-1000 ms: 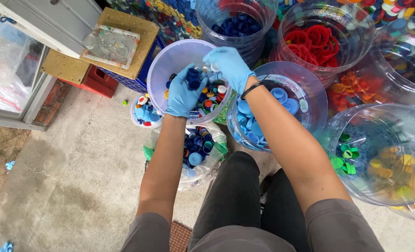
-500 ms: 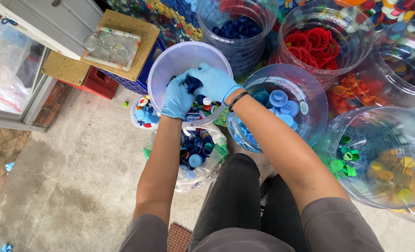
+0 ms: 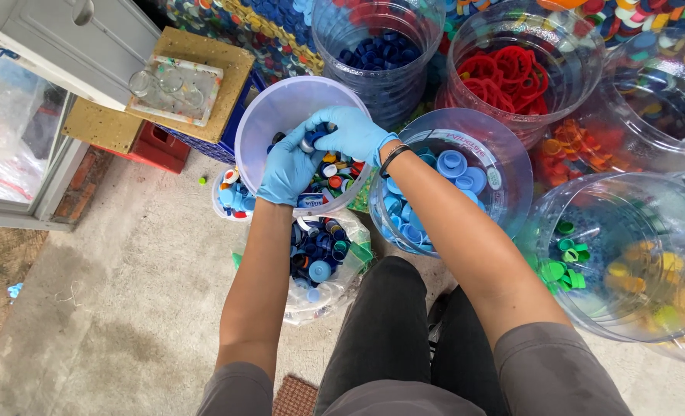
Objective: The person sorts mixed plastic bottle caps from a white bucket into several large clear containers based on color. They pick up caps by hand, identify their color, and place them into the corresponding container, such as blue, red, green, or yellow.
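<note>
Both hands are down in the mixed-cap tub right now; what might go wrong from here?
1. The white tub of mixed caps sits among other containers, not flat on the floor; pressure from the left hand and right hand might tip it.
2. The open clear container of light blue caps stands right beside it, so stray caps could drop in.
3. The bag of dark blue caps below might catch spills.

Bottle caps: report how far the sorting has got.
Done: containers already hold sorted caps, namely dark blue caps, red rings, light blue caps and green caps. In hand: both gloved hands, left hand and right hand, dig in the white bucket of mixed caps. Left: that mix, plus the bag of caps below.
</note>
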